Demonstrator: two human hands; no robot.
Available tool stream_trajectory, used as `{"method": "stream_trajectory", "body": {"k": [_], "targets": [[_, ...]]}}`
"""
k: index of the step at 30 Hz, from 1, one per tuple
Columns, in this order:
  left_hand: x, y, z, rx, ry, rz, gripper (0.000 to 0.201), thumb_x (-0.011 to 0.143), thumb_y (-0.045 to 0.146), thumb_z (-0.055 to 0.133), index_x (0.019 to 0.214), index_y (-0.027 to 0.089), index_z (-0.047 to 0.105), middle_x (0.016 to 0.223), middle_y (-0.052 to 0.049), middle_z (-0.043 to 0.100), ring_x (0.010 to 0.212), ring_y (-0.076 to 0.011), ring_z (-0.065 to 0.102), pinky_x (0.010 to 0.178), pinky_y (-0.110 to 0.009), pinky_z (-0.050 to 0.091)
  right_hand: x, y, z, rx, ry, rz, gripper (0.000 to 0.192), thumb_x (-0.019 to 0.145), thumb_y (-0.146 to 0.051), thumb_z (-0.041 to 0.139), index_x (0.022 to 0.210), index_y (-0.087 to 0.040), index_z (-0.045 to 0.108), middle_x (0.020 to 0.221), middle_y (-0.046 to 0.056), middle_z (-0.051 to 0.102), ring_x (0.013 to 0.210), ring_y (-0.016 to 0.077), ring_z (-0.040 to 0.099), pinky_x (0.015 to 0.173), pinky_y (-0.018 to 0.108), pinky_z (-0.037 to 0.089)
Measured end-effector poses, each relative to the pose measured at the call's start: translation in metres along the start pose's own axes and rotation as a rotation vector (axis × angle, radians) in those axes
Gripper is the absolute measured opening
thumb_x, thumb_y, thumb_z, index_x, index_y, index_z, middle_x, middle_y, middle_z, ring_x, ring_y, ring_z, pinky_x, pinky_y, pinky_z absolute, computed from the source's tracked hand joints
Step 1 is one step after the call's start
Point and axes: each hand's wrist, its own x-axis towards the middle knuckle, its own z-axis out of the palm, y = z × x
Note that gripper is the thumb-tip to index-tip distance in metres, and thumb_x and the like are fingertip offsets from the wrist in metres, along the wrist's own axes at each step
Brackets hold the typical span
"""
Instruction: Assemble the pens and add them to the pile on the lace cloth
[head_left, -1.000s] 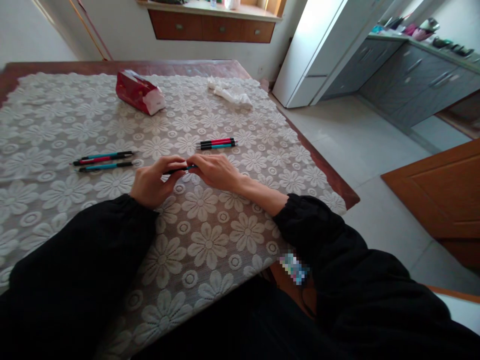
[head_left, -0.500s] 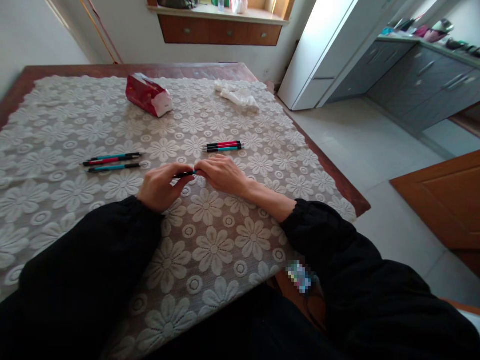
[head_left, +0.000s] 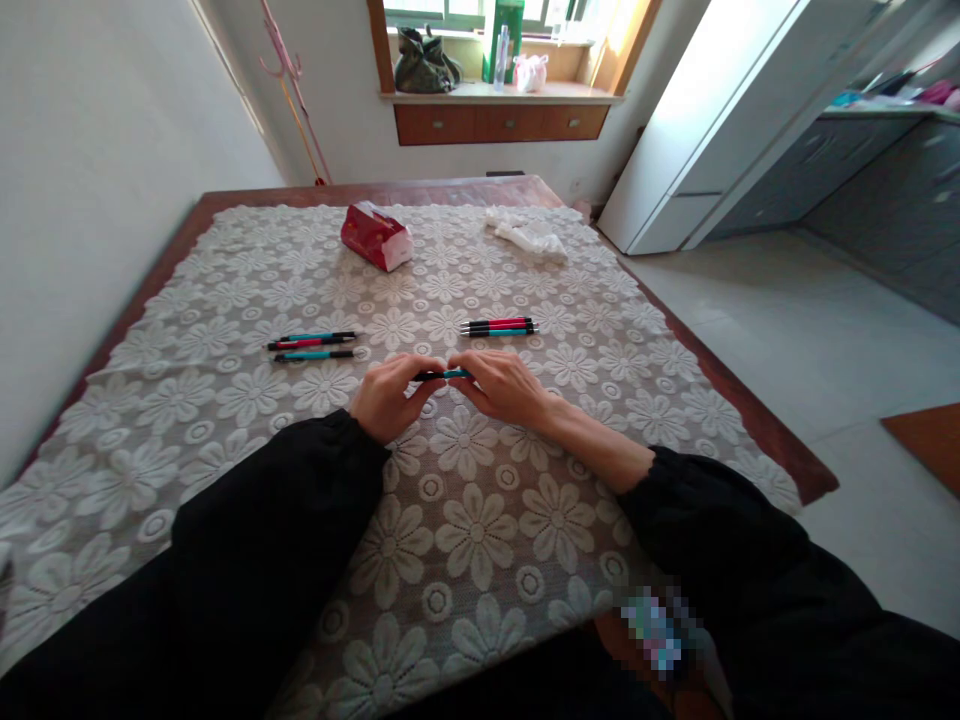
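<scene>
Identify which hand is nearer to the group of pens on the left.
Left. The left hand is just right of that pen group, slightly lower in the picture; the right hand is farther right, at the other end of the held pen.

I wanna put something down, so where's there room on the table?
Bare tablecloth shows between the black sleeves, and between the red packet and the left pens. Crowded: the left hand and right hand holding a pen, right pens just beyond.
</scene>
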Motion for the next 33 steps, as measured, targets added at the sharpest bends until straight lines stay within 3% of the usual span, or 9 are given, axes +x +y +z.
{"method": "stream_trajectory", "body": {"k": [3, 8, 13, 19, 25, 28, 31, 33], "targets": [[0.0010, 0.0005, -0.0008, -0.016, 0.002, -0.015, 0.012, 0.092, 0.030, 0.067, 0.100, 0.021, 0.070, 0.091, -0.003, 0.076, 0.080, -0.0162, 0.073, 0.077, -0.028, 0.059, -0.0005, 0.0019, 0.0017, 0.045, 0.004, 0.004, 0.018, 0.101, -0.029, 0.048, 0.111, -0.017, 0.057, 0.093, 0.007, 0.071, 0.081, 0.0177, 0.063, 0.074, 0.028, 0.042], [0.0012, 0.0002, -0.0001, -0.023, -0.030, 0.023, 0.011, 0.093, 0.030, 0.066, 0.098, 0.021, 0.070, 0.091, -0.003, 0.076, 0.082, -0.0166, 0.072, 0.078, -0.028, 0.058, -0.0002, 0.0024, 0.0019, -0.012, -0.028, 0.033, 0.023, 0.105, -0.030, 0.043, 0.098, -0.019, 0.062, 0.087, 0.005, 0.071, 0.077, 0.0168, 0.063, 0.072, 0.028, 0.039], [0.0016, -0.0003, 0.0010, -0.045, -0.050, -0.067, 0.019, 0.093, 0.035, 0.064, 0.105, 0.021, 0.068, 0.096, -0.003, 0.076, 0.083, -0.0168, 0.072, 0.078, -0.029, 0.058, -0.0001, 0.0028, -0.0005, 0.012, -0.045, 0.084, 0.022, 0.100, -0.034, 0.054, 0.113, -0.017, 0.057, 0.089, 0.005, 0.071, 0.075, 0.0165, 0.062, 0.067, 0.027, 0.037], [0.0039, -0.0057, 0.0001, 0.094, -0.199, -0.108, 0.032, 0.099, 0.043, 0.052, 0.101, 0.020, 0.073, 0.093, -0.006, 0.076, 0.079, -0.0197, 0.069, 0.076, -0.032, 0.055, 0.0006, 0.0064, -0.0022, 0.016, -0.088, 0.052, 0.014, 0.101, -0.026, 0.048, 0.103, -0.017, 0.059, 0.091, 0.006, 0.070, 0.080, 0.0164, 0.061, 0.070, 0.027, 0.035], [0.0033, -0.0038, -0.0004, 0.058, -0.131, -0.040, 0.025, 0.093, 0.040, 0.062, 0.104, 0.020, 0.073, 0.095, -0.006, 0.075, 0.081, -0.0183, 0.068, 0.077, -0.030, 0.055, 0.0000, 0.0039, -0.0024, -0.039, -0.082, 0.079, 0.031, 0.106, -0.037, 0.041, 0.097, -0.018, 0.063, 0.089, 0.004, 0.068, 0.077, 0.0147, 0.058, 0.066, 0.028, 0.031], [0.0046, -0.0026, -0.0022, 0.083, -0.127, -0.071, 0.030, 0.095, 0.043, 0.058, 0.107, 0.021, 0.073, 0.094, -0.006, 0.076, 0.082, -0.0193, 0.069, 0.078, -0.030, 0.054, 0.0008, 0.0036, -0.0021, -0.089, -0.069, 0.093, 0.034, 0.107, -0.040, 0.038, 0.100, -0.019, 0.064, 0.094, 0.004, 0.068, 0.078, 0.0140, 0.057, 0.066, 0.028, 0.031], [0.0055, -0.0045, -0.0026, 0.135, -0.171, -0.100, 0.032, 0.098, 0.043, 0.050, 0.096, 0.022, 0.074, 0.084, -0.004, 0.075, 0.078, -0.0196, 0.068, 0.076, -0.031, 0.054, 0.0019, 0.0038, -0.0020, -0.109, -0.089, 0.076, 0.035, 0.107, -0.040, 0.038, 0.101, -0.018, 0.065, 0.094, 0.004, 0.068, 0.080, 0.0140, 0.057, 0.067, 0.028, 0.031], [0.0053, -0.0055, -0.0021, 0.134, -0.164, -0.099, 0.027, 0.095, 0.043, 0.056, 0.094, 0.022, 0.073, 0.085, -0.004, 0.075, 0.076, -0.0189, 0.067, 0.076, -0.031, 0.054, 0.0025, 0.0036, -0.0020, -0.115, -0.102, 0.076, 0.035, 0.108, -0.040, 0.038, 0.101, -0.018, 0.064, 0.095, 0.004, 0.068, 0.080, 0.0137, 0.056, 0.067, 0.028, 0.031]]}}
